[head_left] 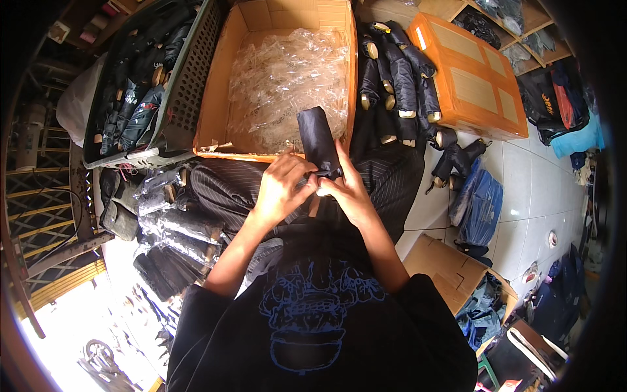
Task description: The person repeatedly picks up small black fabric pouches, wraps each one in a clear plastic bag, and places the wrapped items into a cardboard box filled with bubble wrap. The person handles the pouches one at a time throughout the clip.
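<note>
A compact black folded umbrella (318, 136) stands tilted above my lap, its far end over the front edge of an open cardboard box (208, 124). My right hand (353, 189) is closed around its near part, with the index finger along the side and the thumb at the lower end. From the left, my left hand (282, 188) pinches the same lower end, fingertips pressed to the black fabric. Clear plastic sleeves (284, 85) lie heaped in the box. What exactly the fingertips grip at the umbrella's end is partly hidden.
A dark perforated crate (189, 72) of umbrellas stands left of the box. Several black umbrellas (401, 78) with pale ends lie to its right, beside a taped carton (470, 75). Plastic-wrapped umbrellas (179, 222) lie by my left leg. An open carton (447, 268) holds dark fabric at right.
</note>
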Demonstrator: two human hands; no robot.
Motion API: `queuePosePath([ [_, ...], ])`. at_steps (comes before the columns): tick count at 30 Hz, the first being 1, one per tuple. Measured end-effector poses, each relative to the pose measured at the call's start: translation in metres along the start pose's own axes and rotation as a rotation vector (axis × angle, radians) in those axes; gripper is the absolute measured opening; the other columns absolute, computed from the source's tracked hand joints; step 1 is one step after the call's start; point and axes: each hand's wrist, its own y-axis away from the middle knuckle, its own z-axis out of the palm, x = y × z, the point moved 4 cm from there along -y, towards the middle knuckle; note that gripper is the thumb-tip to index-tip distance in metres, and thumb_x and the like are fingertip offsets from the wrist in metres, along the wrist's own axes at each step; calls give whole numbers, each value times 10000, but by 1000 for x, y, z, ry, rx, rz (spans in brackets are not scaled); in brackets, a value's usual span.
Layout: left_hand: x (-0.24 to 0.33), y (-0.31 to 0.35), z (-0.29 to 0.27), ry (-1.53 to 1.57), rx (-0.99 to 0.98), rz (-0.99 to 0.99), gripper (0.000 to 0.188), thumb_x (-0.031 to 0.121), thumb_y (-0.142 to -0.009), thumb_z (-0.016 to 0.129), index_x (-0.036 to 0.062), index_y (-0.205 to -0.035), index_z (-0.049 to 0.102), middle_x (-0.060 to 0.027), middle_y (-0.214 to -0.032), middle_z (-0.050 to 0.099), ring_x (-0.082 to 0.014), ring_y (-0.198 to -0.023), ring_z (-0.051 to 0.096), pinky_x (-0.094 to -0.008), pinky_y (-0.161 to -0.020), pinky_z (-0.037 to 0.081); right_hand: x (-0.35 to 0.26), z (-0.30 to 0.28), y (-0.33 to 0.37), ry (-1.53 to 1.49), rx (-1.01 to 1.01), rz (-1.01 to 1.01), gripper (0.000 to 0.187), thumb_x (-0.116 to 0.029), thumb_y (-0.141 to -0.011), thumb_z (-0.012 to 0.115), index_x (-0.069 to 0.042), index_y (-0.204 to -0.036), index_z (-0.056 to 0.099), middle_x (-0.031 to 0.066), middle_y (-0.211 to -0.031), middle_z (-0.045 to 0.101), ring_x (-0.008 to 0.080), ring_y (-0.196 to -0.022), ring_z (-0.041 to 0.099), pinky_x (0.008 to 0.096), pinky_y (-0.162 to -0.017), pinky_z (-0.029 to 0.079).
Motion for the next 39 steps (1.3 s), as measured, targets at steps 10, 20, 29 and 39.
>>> queuePosePath([
  [10,30,5,-3,71,245,41,245,5,-726,698,19,-965,645,-111,-932,600,-254,-888,579,-386,-810,466,-7,4,-1,175,4,-142,818,70,-827,570,-64,-1545,200,88,-1412,455,138,-1174,501,263,-952,448],
  [20,-33,19,34,1437,441,-984,498,380,-973,586,36,-1310,459,-88,-1172,593,-182,-1084,574,-343,-975,447,-18,26,5,197,-38,-193,533,-53,-899,542,-3,-1407,390,148,-1410,453,212,-1340,404,353,-1112,319],
  [29,-12,2,11,1110,712,-1065,469,308,-952,633,34,-1285,450,-124,-1156,613,-211,-1057,606,-374,-875,532,-18,38,7,-146,-47,-107,530,-117,-948,492,47,-1431,348,175,-1361,497,206,-1003,615,341,-895,498],
  [39,-18,-1,3,1130,734,-1007,489,323,-956,613,84,-1292,351,-157,-1196,531,-231,-1067,553,-379,-837,526,-8,33,6,5,-3,-56,598,8,-818,649,8,-1371,420,154,-1077,603,197,-809,642,336,-710,553],
])
